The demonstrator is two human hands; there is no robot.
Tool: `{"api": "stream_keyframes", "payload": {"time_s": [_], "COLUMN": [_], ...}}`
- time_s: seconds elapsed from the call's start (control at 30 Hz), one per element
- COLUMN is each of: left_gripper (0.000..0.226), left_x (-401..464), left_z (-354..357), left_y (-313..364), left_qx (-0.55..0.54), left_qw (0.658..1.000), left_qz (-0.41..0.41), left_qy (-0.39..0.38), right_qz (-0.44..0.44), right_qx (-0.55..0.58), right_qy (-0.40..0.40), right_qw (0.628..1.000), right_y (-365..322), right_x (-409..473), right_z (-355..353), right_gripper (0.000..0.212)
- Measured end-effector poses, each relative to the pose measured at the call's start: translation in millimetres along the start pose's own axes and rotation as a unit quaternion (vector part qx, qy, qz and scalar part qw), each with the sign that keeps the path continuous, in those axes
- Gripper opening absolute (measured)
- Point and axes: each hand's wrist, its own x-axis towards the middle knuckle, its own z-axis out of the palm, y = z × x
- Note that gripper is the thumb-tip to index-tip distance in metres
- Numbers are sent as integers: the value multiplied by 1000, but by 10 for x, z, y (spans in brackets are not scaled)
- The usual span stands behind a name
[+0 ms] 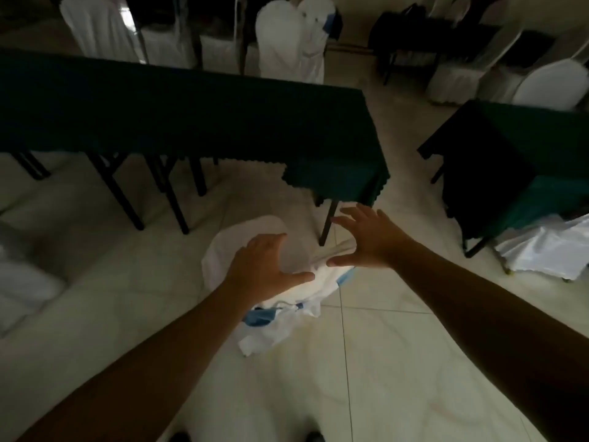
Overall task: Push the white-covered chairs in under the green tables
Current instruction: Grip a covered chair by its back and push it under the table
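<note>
A white-covered chair (223,250) with a blue bow at its back stands right in front of me, its front toward the long green table (191,122). My left hand (264,266) lies flat on the top of the chair's back, fingers spread. My right hand (369,237) hovers open just to the right of the chair's top, near the table's black corner leg (328,221). Neither hand grips anything. The chair's seat is hidden under its cover and my hands.
A second green table (526,148) stands at the right, with a white-covered chair (548,247) beside it. More covered chairs (287,43) line the far side of the long table. Another white chair (19,282) is at the left edge. Pale tiled floor lies between.
</note>
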Motion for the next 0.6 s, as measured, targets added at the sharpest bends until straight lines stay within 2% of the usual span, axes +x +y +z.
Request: {"api": "stream_keyframes", "payload": {"time_s": [0.13,0.2,0.3,0.37,0.5,0.6], "left_gripper": [110,99,77,72,52,40], "left_x": [-97,-156,-180,-144,-36,32], "left_z": [374,520,658,696,733,734], "left_y": [207,274,325,318,213,160], "left_qx": [55,77,81,80,85,142], "left_qw": [993,992,993,992,990,986], "left_qz": [-60,-63,-77,-92,-109,-86], "left_qy": [-79,-82,-42,-35,-32,-31], "right_qz": [-25,-32,-18,-4,6,16], "right_qx": [-2,11,68,96,102,56], "right_qy": [-44,-49,-21,-11,-12,19], "right_qw": [999,998,997,995,995,998], "right_y": [304,423,557,579,585,585], "right_x": [-54,-69,-34,48,248,344], "right_z": [207,366,594,695,879,960], "right_gripper": [106,95,76,68,71,67]}}
